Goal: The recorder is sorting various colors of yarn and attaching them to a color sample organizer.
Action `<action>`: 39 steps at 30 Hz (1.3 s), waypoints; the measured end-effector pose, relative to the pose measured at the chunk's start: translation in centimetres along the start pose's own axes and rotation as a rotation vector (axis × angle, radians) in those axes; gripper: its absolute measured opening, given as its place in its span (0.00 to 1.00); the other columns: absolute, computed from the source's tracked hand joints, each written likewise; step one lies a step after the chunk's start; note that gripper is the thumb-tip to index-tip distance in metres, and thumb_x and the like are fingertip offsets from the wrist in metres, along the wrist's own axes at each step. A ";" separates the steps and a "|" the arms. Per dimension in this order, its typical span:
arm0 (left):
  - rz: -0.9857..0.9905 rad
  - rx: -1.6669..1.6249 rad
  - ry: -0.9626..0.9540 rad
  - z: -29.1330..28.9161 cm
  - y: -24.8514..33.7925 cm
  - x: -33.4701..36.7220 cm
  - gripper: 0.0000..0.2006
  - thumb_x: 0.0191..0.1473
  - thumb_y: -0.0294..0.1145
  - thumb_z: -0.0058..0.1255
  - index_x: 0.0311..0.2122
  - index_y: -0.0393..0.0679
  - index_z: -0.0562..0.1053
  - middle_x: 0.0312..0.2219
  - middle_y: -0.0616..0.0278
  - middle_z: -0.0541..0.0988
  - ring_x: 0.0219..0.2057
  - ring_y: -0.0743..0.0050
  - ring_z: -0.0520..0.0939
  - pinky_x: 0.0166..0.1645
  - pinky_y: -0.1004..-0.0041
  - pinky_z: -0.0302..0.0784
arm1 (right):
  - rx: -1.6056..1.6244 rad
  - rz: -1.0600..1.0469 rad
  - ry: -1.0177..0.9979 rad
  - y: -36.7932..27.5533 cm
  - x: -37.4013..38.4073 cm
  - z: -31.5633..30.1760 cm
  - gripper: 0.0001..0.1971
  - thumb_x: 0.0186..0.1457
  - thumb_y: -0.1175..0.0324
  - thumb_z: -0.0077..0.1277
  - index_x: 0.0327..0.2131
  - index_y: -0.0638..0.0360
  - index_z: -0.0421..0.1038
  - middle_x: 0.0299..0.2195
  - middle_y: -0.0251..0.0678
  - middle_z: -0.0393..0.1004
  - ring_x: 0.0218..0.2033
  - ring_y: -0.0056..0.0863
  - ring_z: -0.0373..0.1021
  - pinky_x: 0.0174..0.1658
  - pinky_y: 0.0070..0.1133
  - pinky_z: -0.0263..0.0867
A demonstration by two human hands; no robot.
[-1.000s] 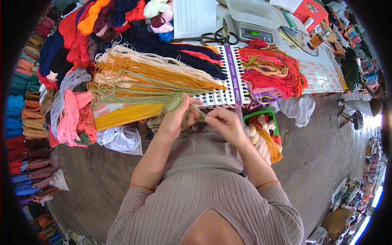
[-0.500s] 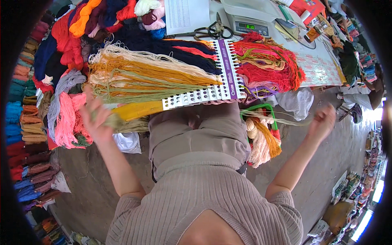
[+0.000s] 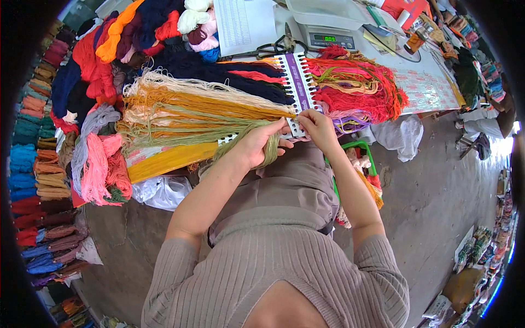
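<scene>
A long white and purple punched card [image 3: 298,82] lies across the table edge, with thread looped through holes along its sides. Navy, cream, mustard and green threads [image 3: 186,121] fan out leftward from it. At the card's near end is my left hand [image 3: 261,146], closed on a skein of green thread [image 3: 272,148] that wraps around its fingers and trails left. My right hand [image 3: 319,131] pinches at the card's near right edge, fingertips close to the left hand's. What lies between those fingertips is too small to make out. Red and multicoloured threads [image 3: 355,90] spread from the card's right side.
Behind the card are scissors [image 3: 284,44], a digital scale [image 3: 331,39] with a clear tray, and a printed sheet [image 3: 246,24]. Piled skeins [image 3: 95,65] crowd the left. A green basket [image 3: 358,146] of thread sits below the table edge, near a white plastic bag [image 3: 402,136].
Both hands have come inward from far apart and now meet at the card's near end. The green skein has moved right with my left hand. A strand stretched toward my right hand no longer shows.
</scene>
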State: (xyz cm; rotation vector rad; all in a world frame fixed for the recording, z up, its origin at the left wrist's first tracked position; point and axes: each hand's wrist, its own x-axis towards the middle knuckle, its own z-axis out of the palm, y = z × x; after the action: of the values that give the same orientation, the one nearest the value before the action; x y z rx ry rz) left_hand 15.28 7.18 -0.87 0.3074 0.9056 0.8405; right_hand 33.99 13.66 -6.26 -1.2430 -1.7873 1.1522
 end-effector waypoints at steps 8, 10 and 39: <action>0.344 0.464 0.175 0.5 -2.0 3.6 0.10 0.50 0.29 0.51 0.34 0.41 0.63 0.18 0.66 0.70 0.11 0.82 0.71 0.12 0.82 0.56 | -0.139 0.030 0.031 -1.1 -0.3 0.3 0.12 0.51 0.61 0.50 0.33 0.58 0.74 0.20 0.38 0.73 0.22 0.27 0.71 0.27 0.23 0.64; 0.393 0.453 0.174 0.2 -2.2 3.5 0.09 0.50 0.27 0.50 0.34 0.40 0.63 0.18 0.65 0.70 0.11 0.82 0.70 0.11 0.81 0.56 | -0.186 0.048 0.087 -1.7 -0.8 0.8 0.12 0.50 0.59 0.50 0.33 0.55 0.75 0.22 0.40 0.75 0.24 0.34 0.73 0.29 0.27 0.66; 0.147 0.697 0.017 -0.3 -0.6 1.5 0.09 0.57 0.36 0.41 0.31 0.45 0.71 0.16 0.69 0.72 0.12 0.87 0.68 0.16 0.84 0.59 | 0.295 0.084 -0.256 -0.4 -0.3 -0.1 0.09 0.55 0.66 0.49 0.33 0.62 0.70 0.25 0.30 0.73 0.26 0.17 0.69 0.31 0.16 0.63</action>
State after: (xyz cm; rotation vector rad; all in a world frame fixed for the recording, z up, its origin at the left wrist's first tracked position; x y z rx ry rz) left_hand 15.87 7.94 -2.23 0.9813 1.1852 0.6365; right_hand 34.01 13.32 -5.88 -1.0408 -1.6767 1.6188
